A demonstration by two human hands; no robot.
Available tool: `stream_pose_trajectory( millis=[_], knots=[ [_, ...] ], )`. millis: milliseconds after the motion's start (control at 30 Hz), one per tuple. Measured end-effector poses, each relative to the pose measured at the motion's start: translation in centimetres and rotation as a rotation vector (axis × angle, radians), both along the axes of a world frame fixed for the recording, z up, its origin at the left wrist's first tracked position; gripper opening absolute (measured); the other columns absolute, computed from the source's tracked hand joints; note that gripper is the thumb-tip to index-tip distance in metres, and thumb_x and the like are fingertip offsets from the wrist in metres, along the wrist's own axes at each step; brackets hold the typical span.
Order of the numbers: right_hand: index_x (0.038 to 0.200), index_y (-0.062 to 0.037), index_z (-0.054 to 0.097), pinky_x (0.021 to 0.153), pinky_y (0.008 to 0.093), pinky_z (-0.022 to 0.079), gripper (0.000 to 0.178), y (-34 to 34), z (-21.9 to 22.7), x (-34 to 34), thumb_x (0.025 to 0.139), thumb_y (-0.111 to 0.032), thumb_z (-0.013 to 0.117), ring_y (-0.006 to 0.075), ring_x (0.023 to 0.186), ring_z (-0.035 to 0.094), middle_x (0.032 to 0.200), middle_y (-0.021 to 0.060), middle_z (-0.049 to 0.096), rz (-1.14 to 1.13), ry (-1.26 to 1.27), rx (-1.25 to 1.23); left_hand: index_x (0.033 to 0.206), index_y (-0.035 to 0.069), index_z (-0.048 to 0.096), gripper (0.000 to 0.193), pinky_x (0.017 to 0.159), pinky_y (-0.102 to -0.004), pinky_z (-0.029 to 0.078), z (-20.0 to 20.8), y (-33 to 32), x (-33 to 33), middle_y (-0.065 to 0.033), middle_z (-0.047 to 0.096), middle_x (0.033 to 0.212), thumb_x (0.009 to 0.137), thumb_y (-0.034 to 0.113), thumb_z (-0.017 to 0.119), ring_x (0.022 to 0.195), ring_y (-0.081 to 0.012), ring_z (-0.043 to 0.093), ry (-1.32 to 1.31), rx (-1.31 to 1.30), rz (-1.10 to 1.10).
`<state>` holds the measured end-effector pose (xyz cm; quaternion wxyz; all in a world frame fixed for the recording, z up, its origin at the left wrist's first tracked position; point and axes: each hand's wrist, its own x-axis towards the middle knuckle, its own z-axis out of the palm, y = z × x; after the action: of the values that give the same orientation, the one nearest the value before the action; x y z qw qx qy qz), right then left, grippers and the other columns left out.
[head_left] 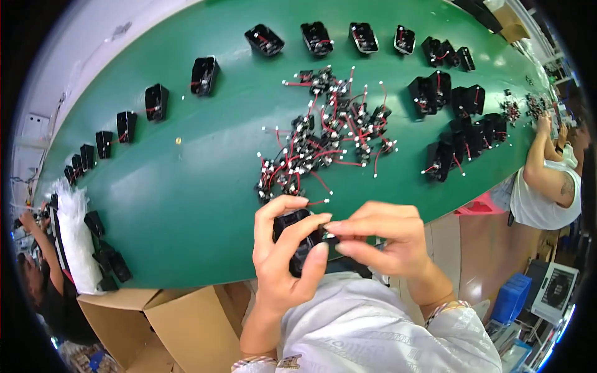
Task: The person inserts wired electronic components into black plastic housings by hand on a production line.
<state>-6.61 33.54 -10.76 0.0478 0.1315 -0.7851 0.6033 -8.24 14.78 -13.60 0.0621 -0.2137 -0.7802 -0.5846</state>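
My left hand point(283, 255) is wrapped round a black plastic housing point(300, 256), held above the near edge of the table with its hollow side up. At the housing's right side, my right hand point(388, 239) pinches a small dark part point(328, 235) with a bit of green and white on it. Fingers of both hands nearly meet there and cover most of that part. Just beyond my hands lies a heap of small black parts with red wires and white connectors point(311, 146).
Black housings point(264, 40) stand in a curved row along the far side of the green table point(211, 180). More housings point(469, 137) cluster at right. An open cardboard box point(186, 323) sits below the near edge. Other people point(550, 186) work at both ends.
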Motion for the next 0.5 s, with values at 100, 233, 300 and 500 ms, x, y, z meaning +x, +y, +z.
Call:
stream_pose_trajectory(
  millis=[100,233,300,500],
  knots=[
    [0.089,-0.0048,0.075,0.057,0.0259,0.047,0.024,-0.5,-1.6,0.0,0.068,0.004,0.080,0.0139,0.065,0.059,0.081,0.0066,0.065,-0.120,0.221,0.054,0.109,0.002,0.069,0.033,0.086,-0.0373,0.049,-0.4,0.1,0.1,-0.0199,0.053,0.117,0.078,0.014,0.070,0.102,-0.0290,0.056,0.049,-0.005,-0.026],
    [0.087,-0.0041,0.073,0.058,0.0254,0.047,0.022,-0.5,-2.2,0.2,0.068,0.005,0.078,0.0139,0.067,0.059,0.081,0.0073,0.064,-0.108,0.291,0.110,0.112,0.001,0.066,0.042,0.086,-0.0377,0.049,-0.9,0.0,0.6,-0.0202,0.054,0.119,0.075,0.018,0.076,0.104,-0.0294,0.056,0.079,0.024,0.001],
    [0.086,-0.0030,0.072,0.058,0.0249,0.045,0.020,-0.6,-2.2,0.2,0.068,0.006,0.077,0.0144,0.067,0.058,0.080,0.0081,0.064,-0.174,0.226,0.008,0.122,0.000,0.053,0.067,0.089,-0.0385,0.048,-1.7,0.0,0.7,-0.0203,0.054,0.121,0.068,0.024,0.085,0.107,-0.0310,0.056,0.011,0.161,0.003],
    [0.081,-0.0022,0.071,0.054,0.0257,0.049,0.018,-0.7,-1.2,0.8,0.067,0.003,0.080,0.0161,0.065,0.061,0.080,0.0078,0.065,-0.060,0.149,-0.004,0.126,0.001,0.044,0.095,0.091,-0.0389,0.047,-1.8,-0.7,0.9,-0.0181,0.054,0.118,0.052,0.032,0.096,0.107,-0.0285,0.055,-0.031,0.093,-0.022]
  ],
)
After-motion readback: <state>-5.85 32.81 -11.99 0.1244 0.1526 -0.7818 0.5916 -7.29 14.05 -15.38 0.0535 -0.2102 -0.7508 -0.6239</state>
